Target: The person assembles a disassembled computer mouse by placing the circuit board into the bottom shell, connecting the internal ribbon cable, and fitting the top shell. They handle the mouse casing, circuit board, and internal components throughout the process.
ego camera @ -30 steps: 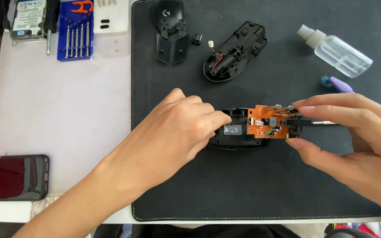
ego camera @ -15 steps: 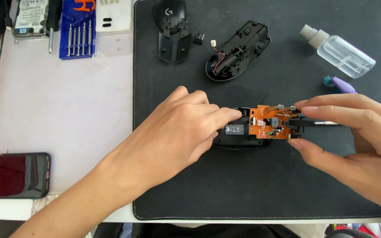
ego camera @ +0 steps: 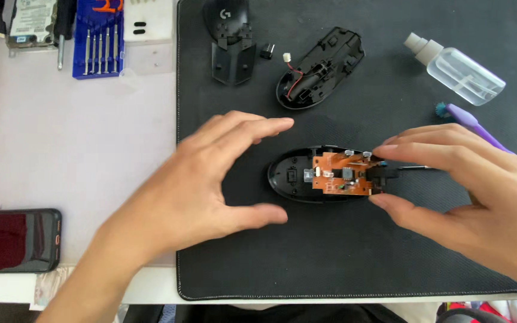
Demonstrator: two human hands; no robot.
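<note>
Mouse base (ego camera: 288, 179): black oval shell, lies flat, open side up, long axis left-right; landmark for the rest.
Circuit board (ego camera: 339, 174): orange, small grey and silver parts on top; sits in right half of mouse base, flat or nearly so, can't tell if fully seated.
Black part (ego camera: 385, 173): at board's right end, over base's right tip.
Left end of base: bare, inner ribs and a small rectangular slot visible.
Contact: right hand (ego camera: 480, 197) fingertips at board's right end.
</note>
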